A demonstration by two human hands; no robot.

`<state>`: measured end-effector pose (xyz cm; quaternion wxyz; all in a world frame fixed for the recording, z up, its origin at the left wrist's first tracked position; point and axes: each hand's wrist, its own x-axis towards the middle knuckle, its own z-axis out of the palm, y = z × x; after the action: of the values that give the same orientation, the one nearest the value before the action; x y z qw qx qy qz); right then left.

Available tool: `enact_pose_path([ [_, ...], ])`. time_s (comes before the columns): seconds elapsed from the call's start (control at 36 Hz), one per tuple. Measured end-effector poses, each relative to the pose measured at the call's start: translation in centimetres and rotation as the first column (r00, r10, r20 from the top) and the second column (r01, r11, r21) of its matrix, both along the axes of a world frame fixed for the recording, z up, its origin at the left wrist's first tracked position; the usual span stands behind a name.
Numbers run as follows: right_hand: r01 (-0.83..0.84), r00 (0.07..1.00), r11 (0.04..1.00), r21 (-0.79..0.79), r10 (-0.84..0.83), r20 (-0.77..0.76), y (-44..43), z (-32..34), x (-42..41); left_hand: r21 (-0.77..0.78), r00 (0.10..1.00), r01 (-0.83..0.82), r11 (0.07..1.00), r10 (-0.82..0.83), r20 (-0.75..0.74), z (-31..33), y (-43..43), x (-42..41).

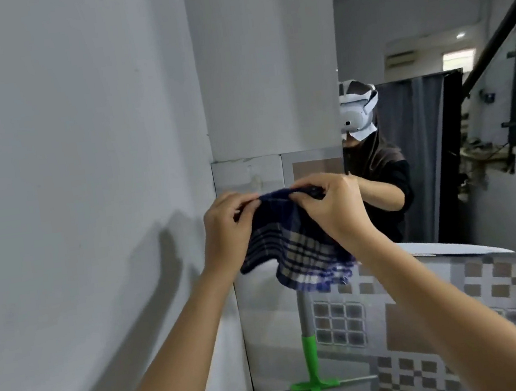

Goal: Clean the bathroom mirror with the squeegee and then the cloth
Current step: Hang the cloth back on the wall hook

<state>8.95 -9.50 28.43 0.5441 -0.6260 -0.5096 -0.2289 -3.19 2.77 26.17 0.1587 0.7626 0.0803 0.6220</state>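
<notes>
Both forearms reach forward, left hand and right hand each pinching the top edge of the blue plaid cloth, which hangs between them before the mirror. Below, the green-necked squeegee stands head-down against the tiled wall.

Cloth: dark navy ground, plaid of beige and white stripes, crossing into checks near the lower hem. Squeegee: grey shaft, bright green neck and crosspiece, grey blade bar. Tiled wall: pale grey with brown and grey checker squares (one larger plain brown block). Plaster wall: flat pale grey-blue, no pattern.
</notes>
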Motion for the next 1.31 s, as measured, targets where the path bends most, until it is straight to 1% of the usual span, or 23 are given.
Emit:
enact_pose_path([
  [0.08, 0.067, 0.998, 0.994, 0.084, -0.068, 0.013, 3.2, 2.6, 0.1, 0.014, 0.997, -0.072, 0.997, 0.071, 0.042, 3.2, 2.7, 1.2],
  [0.19, 0.130, 0.991, 0.985, 0.116, -0.130, -0.001, 7.3, 5.1, 1.0, 0.016, 0.989, -0.144, 0.989, 0.144, 0.037, 6.5, 5.6, 2.8],
  [0.25, 0.167, 0.985, 0.980, 0.104, -0.170, 0.017, 8.8, 5.8, 1.4, -0.010, 0.984, -0.176, 0.984, 0.176, 0.017, 7.3, 6.9, 3.7],
  [0.31, 0.215, 0.973, 0.975, 0.056, -0.219, 0.075, 9.9, 5.9, 1.8, -0.034, 0.979, -0.200, 0.979, 0.200, -0.027, 7.5, 7.9, 4.6],
  [0.39, 0.254, 0.956, 0.967, -0.003, -0.250, 0.153, 10.7, 5.1, 2.5, -0.067, 0.976, -0.211, 0.975, 0.205, -0.078, 7.1, 9.1, 5.5],
  [0.47, 0.246, 0.953, 0.969, -0.011, -0.240, 0.186, 10.9, 3.8, 2.8, -0.117, 0.986, -0.161, 0.980, 0.153, -0.070, 6.2, 9.6, 5.9],
  [0.64, 0.184, 0.973, 0.982, -0.036, -0.177, 0.146, 10.7, 2.0, 3.0, -0.246, 0.999, -0.039, 0.968, 0.040, -0.002, 4.8, 9.9, 5.9],
  [0.72, 0.162, 0.981, 0.985, -0.051, -0.155, 0.116, 10.5, 1.3, 2.9, -0.286, 1.000, -0.010, 0.958, 0.009, -0.006, 4.7, 9.7, 5.9],
  [0.83, 0.119, 0.991, 0.988, -0.098, -0.113, 0.072, 10.3, 0.7, 3.0, -0.388, 0.996, 0.067, 0.919, -0.084, -0.025, 4.6, 9.3, 5.4],
  [0.89, 0.083, 0.996, 0.993, -0.087, -0.080, 0.037, 10.1, 0.5, 3.0, -0.371, 0.995, 0.069, 0.926, -0.089, -0.037, 4.3, 8.9, 4.9],
  [0.97, -0.015, 0.998, 0.999, -0.028, 0.013, -0.064, 9.8, 0.4, 2.4, -0.319, 0.989, 0.107, 0.942, -0.135, -0.067, 3.5, 8.1, 4.5],
  [1.03, -0.065, 0.991, 0.997, -0.037, 0.060, -0.116, 10.0, 0.3, 2.0, -0.315, 0.979, 0.137, 0.939, -0.176, -0.100, 2.9, 7.8, 4.3],
  [1.17, -0.089, 0.989, 0.991, -0.096, 0.077, -0.126, 10.8, 0.1, 2.1, -0.381, 0.943, 0.221, 0.898, -0.296, -0.152, 2.1, 7.7, 3.9],
  [1.31, -0.121, 0.982, 0.992, -0.046, 0.112, -0.153, 11.3, -0.6, 1.9, -0.444, 0.916, 0.278, 0.852, -0.375, -0.144, 1.2, 8.0, 4.1],
])
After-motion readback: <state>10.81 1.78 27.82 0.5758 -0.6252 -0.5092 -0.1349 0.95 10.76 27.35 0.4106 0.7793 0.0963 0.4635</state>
